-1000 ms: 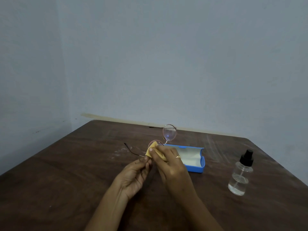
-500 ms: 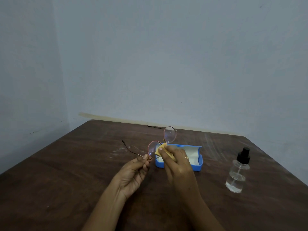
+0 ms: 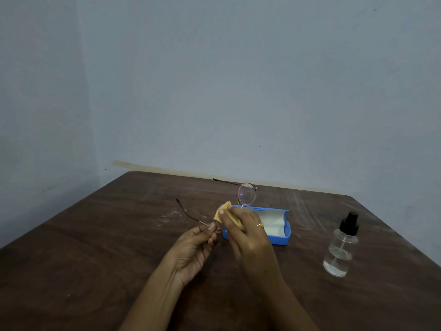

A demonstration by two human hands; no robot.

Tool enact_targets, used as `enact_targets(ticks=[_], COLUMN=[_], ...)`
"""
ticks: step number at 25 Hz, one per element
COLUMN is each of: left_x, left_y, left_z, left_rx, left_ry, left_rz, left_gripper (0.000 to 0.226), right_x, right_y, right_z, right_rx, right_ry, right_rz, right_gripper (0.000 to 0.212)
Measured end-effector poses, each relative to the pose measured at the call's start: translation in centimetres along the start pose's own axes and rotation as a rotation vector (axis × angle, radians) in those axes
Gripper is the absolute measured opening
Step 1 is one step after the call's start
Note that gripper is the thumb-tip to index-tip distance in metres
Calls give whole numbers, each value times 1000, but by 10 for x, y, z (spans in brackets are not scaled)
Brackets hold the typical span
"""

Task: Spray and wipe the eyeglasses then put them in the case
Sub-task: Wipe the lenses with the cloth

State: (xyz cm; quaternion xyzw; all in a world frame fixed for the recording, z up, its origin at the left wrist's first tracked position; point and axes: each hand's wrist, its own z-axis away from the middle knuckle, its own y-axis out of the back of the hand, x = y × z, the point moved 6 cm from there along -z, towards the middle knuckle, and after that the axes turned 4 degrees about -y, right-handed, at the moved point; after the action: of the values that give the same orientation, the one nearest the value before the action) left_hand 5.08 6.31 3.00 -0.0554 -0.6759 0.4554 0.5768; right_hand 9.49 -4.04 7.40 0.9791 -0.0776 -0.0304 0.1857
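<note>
Left hand (image 3: 194, 247) fingers pinch glasses (image 3: 247, 194) at hinge, steadying frame above tabletop (image 3: 107, 247). Right hand (image 3: 245, 231) fingers clamp cloth (image 3: 222, 211) over near lens, wiping. Case (image 3: 274, 231) open at 1 o'clock, ready; spray (image 3: 341, 249) parked at 3 o'clock.

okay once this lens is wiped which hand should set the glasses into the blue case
Left, probably. The left hand already pinches the thin metal-framed eyeglasses, while the right hand is occupied pressing the yellow cloth. The open blue case lies just beyond.
</note>
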Motion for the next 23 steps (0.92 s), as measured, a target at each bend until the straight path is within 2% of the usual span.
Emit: enact_targets(ticks=[8,16,23], left_x=[4,2,-1], left_y=[5,5,5], left_z=[-1,0,-2], left_rx=[39,19,-10], left_ry=[-15,-10,-10], left_rz=[133,36,-93], left_gripper=[24,16,10], right_x=[-2,11,11], right_y=[-3,0,3], right_z=[6,6,5], right_rx=[-104,-33,3], right_ry=[40,-70,-64], right_rz=[-7,-6,-5], right_gripper=[32,31,34])
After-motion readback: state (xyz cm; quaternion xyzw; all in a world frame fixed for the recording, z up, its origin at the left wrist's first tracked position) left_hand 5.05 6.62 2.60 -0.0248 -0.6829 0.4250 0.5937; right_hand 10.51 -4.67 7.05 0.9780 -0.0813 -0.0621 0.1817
